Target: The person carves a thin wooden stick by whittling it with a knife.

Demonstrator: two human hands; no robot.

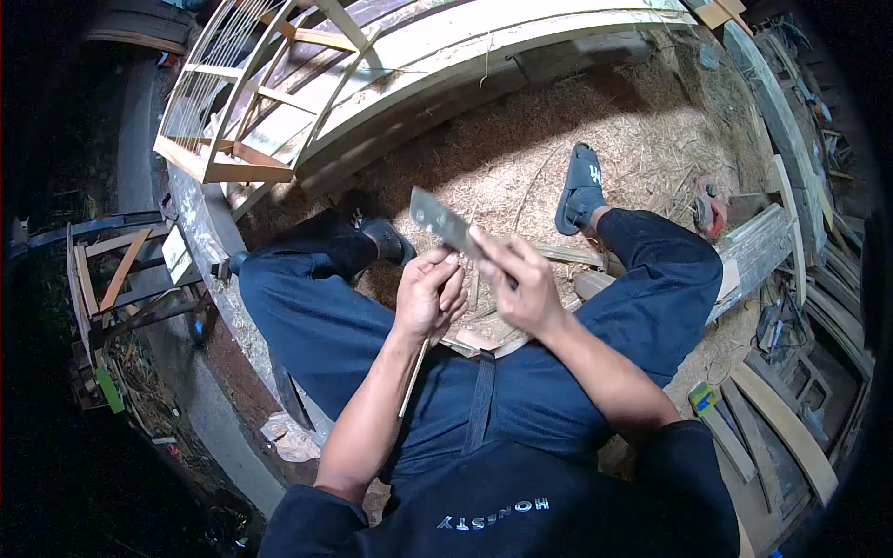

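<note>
My right hand (528, 286) is wrapped round the handle of a broad-bladed knife (435, 219). The blade, grey and squared off at its end, points up and to the left. Just beside it, my left hand (428, 296) is closed on a thin bamboo strip (407, 389), whose tail hangs below the fist toward my lap. The strip's upper end is hidden by the fingers and the knife. Across my lap, below both hands, lies a pale flat piece of wood (512, 345).
A wooden cage frame with thin bars (251, 167) rests on the bench (419, 70) at upper left. Shavings (521, 177) cover the ground around my sandalled feet. A red tool (711, 210) lies right, near a plank (758, 244). Curved wood pieces (786, 432) lie at lower right.
</note>
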